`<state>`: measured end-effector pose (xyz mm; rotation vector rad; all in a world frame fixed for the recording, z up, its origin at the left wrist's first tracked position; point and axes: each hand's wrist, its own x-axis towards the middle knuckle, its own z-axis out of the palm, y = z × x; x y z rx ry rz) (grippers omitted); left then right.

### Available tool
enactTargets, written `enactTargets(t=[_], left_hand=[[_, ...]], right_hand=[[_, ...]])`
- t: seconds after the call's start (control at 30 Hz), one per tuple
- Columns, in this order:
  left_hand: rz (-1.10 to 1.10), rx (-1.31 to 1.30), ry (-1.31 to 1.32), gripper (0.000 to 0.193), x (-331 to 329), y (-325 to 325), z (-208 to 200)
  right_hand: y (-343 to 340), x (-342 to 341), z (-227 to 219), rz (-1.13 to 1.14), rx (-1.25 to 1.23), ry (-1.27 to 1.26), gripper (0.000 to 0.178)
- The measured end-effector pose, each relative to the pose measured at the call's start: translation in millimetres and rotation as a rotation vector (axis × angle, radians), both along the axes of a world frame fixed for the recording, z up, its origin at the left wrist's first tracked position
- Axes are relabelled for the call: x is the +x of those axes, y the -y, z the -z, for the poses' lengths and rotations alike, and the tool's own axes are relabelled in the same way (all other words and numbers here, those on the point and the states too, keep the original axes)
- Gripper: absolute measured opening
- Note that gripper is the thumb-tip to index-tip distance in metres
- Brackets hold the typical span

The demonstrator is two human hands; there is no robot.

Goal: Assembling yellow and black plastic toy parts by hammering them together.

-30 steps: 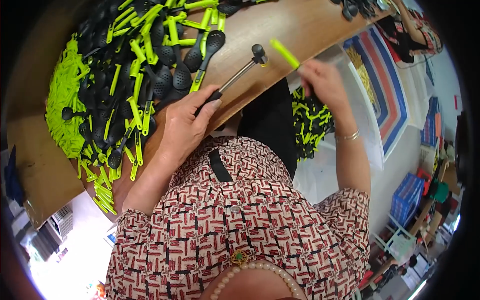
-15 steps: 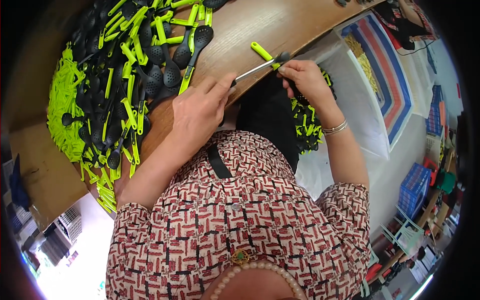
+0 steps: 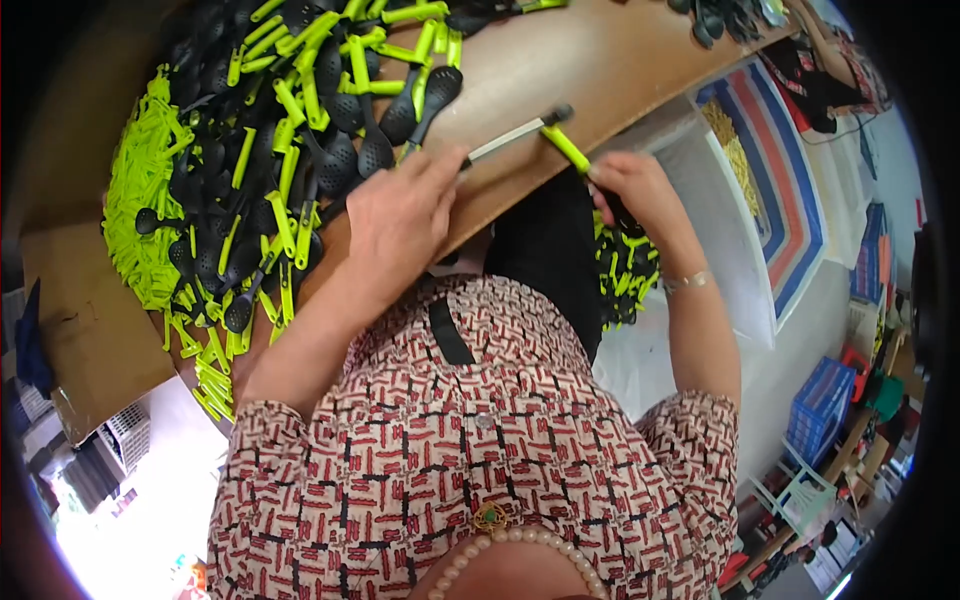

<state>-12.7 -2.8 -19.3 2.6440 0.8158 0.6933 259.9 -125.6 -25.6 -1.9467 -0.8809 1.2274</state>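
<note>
- The left hand [image 3: 400,225] lies knuckles-up on the wooden table [image 3: 600,70], fingers closed around the near end of a slim metal rod [image 3: 510,137] that runs out toward two o'clock.
- The rod ends in a small dark head [image 3: 560,113], resting on the tabletop near its front edge.
- The right hand [image 3: 635,190] is curled shut on a lime-green handle [image 3: 567,148], which points up toward eleven o'clock and meets the rod just beside the dark head.
- A thin bracelet [image 3: 687,282] sits on the right wrist.
- At nine to eleven o'clock of the left hand, a big heap of black spoons with green handles [image 3: 300,130] covers the table.
- Further out at nine o'clock lies a pile of loose lime-green handles [image 3: 140,220].
- Below the right hand, at six o'clock of it, a dark bag of black-and-green pieces [image 3: 625,275] hangs beside the table edge.
- A white bin [image 3: 745,230] stands at three o'clock of the right hand.
- The person's patterned red-and-cream blouse [image 3: 480,470] fills the lower middle.
</note>
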Motion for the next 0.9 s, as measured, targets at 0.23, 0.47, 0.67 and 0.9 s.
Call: enactTargets(t=[0.23,0.47,0.67,0.9], left_hand=[[0.017,-0.007,0.069,0.039,-27.6,10.6,1.1],[-0.006,0.009,0.035,0.038,-31.0,21.1,-3.5],[-0.006,-0.035,0.048,0.038,-35.1,25.2,-9.3],[-0.039,-0.245,0.179,0.029,-41.3,13.0,-7.6]], right_hand=[[12.7,69.4,-14.1,-0.208,0.122,1.119,0.022],[-188.1,19.6,-7.3,-0.298,0.765,1.315,0.016],[-253.5,12.6,13.7,-0.465,0.53,1.677,0.012],[-98.7,22.3,-26.8,-0.377,0.624,1.48,0.022]])
